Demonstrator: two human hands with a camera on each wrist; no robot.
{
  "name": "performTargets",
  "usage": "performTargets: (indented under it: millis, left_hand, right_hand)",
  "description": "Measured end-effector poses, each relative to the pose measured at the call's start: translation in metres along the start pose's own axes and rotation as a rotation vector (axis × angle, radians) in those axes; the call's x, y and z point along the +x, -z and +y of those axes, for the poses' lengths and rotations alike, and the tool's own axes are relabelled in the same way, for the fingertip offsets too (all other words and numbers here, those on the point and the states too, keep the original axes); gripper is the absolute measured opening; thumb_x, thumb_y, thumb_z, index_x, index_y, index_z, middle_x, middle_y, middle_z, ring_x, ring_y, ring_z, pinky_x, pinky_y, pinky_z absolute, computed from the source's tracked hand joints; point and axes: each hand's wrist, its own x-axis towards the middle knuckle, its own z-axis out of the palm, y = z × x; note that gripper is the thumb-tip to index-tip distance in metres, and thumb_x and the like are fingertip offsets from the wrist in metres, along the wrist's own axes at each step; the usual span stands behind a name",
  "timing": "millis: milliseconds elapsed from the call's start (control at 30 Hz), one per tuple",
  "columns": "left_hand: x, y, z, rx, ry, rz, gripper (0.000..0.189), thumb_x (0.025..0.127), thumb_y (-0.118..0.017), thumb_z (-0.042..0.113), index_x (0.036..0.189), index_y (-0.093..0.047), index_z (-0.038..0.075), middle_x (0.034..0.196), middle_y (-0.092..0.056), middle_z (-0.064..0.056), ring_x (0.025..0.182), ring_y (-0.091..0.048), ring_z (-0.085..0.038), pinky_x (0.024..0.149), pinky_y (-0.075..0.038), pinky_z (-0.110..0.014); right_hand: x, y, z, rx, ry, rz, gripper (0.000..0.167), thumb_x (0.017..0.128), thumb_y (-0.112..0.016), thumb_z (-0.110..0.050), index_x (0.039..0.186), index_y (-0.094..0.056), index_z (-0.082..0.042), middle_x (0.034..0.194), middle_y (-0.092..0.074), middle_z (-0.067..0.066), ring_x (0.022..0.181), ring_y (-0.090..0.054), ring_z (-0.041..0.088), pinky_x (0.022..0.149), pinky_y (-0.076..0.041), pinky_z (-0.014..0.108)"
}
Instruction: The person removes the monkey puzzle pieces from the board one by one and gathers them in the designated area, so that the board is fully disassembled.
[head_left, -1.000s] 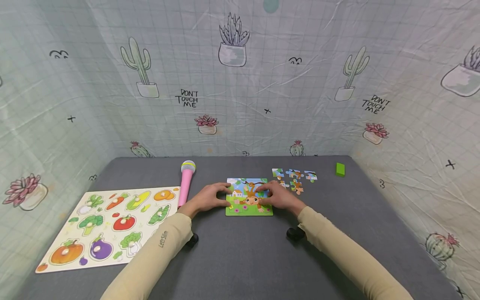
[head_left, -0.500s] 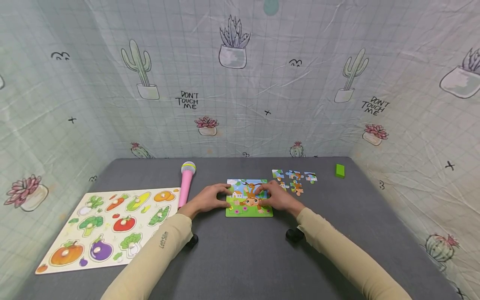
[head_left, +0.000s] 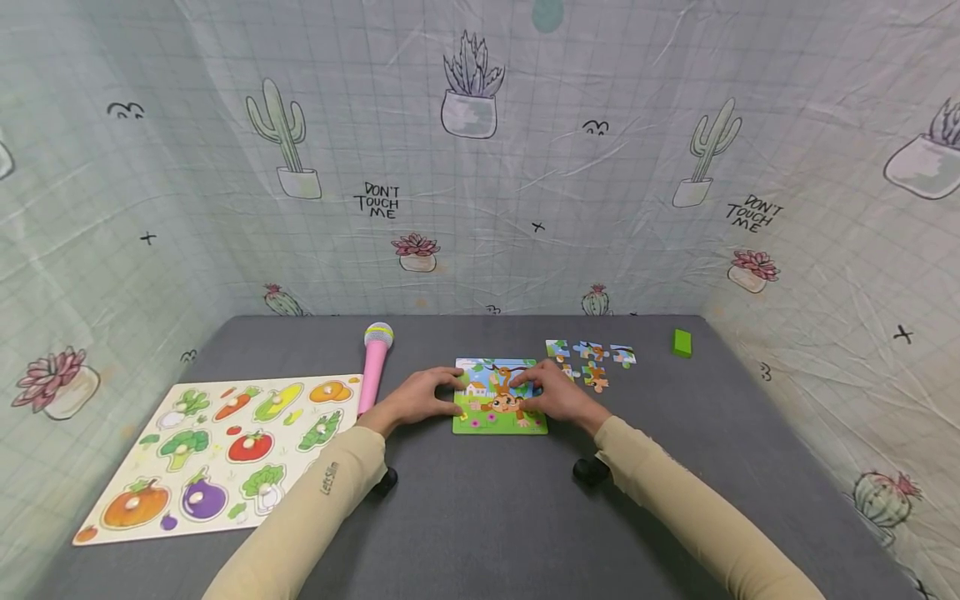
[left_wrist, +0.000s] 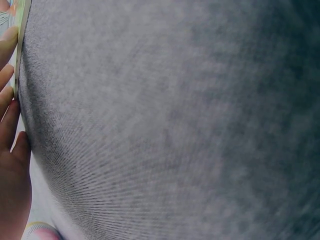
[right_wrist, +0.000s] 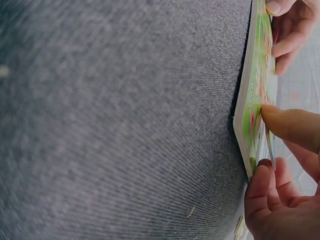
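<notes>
A small jigsaw puzzle board [head_left: 491, 426] with a monkey picture lies flat on the dark grey table between both hands. The left hand [head_left: 417, 397] holds its left side, thumb on the near part of the edge and fingers farther up. At the right side, the right hand [head_left: 561, 393] is over the board. In the right wrist view its thumb and fingers pinch a thin puzzle piece [right_wrist: 270, 146], tilted up from the board's surface. The hand hides much of that piece in the head view. Several loose puzzle pieces [head_left: 595, 374] lie just beyond the right hand.
A vegetable peg puzzle [head_left: 217, 461] lies at the left, partly under the left sleeve. Beside it is a pink toy microphone [head_left: 372, 371]. A green block [head_left: 682, 343] sits at the back right. Printed cloth walls [head_left: 487, 208] enclose the table's back and sides.
</notes>
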Motion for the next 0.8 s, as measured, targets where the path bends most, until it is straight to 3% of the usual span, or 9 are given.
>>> performTargets:
  millis: [133,233,367,500,600,800]
  left_hand:
    - [0.0,-0.001,-0.001,0.003,-0.004,0.0,0.044,0.085,-0.077,0.026,0.122,-0.067,0.005,0.146,-0.048,-0.009,0.138,-0.039,-0.03,0.112,-0.033,-0.047]
    - [0.001,-0.001,-0.003,0.008,-0.004,-0.002,0.044,0.085,-0.076,0.027,0.123,-0.067,0.006,0.147,-0.048,-0.009,0.138,-0.04,-0.029,0.112,-0.033,-0.047]
    - [0.001,0.0,-0.003,0.002,0.0,-0.008,0.044,0.086,-0.076,0.028,0.124,-0.067,0.007,0.147,-0.048,-0.007,0.138,-0.039,-0.028,0.112,-0.032,-0.047]
    - [0.001,0.0,-0.003,0.001,-0.002,-0.011,0.044,0.086,-0.076,0.028,0.123,-0.067,0.007,0.147,-0.047,-0.008,0.138,-0.039,-0.029,0.112,-0.032,-0.047]
    - [0.001,-0.001,-0.003,0.002,-0.006,-0.011,0.043,0.086,-0.076,0.027,0.123,-0.067,0.007,0.147,-0.047,-0.008,0.138,-0.039,-0.029,0.112,-0.032,-0.047]
    - [0.001,-0.002,-0.004,0.011,0.001,-0.01,0.044,0.085,-0.076,0.026,0.123,-0.067,0.007,0.147,-0.047,-0.007,0.139,-0.039,-0.028,0.113,-0.032,-0.045]
  right_hand:
    - [0.0,0.001,0.0,0.001,-0.004,-0.001,0.032,0.087,-0.071,0.0,0.119,-0.068,-0.002,0.116,-0.045,0.018,0.101,-0.044,0.033,0.085,-0.043,0.045]
    - [0.0,0.003,0.001,-0.005,-0.022,0.003,0.031,0.088,-0.07,-0.001,0.119,-0.069,-0.004,0.118,-0.047,0.016,0.098,-0.045,0.029,0.08,-0.043,0.041]
    - [0.001,0.006,0.002,0.014,-0.034,-0.002,0.032,0.089,-0.068,0.001,0.12,-0.068,-0.005,0.118,-0.052,0.015,0.078,-0.04,0.023,0.065,-0.036,0.035]
    - [0.0,0.009,0.003,0.058,-0.058,-0.008,0.035,0.089,-0.065,0.002,0.123,-0.066,-0.003,0.103,-0.058,0.013,0.068,-0.036,0.019,0.061,-0.032,0.034]
    - [-0.001,0.011,0.005,0.093,-0.103,-0.001,0.035,0.089,-0.063,0.001,0.124,-0.066,-0.005,0.101,-0.058,0.012,0.073,-0.038,0.02,0.062,-0.032,0.034]
    - [-0.008,0.014,0.008,0.165,-0.158,0.032,0.031,0.093,-0.064,-0.008,0.124,-0.066,-0.006,0.124,-0.057,0.014,0.095,-0.052,0.024,0.074,-0.044,0.038]
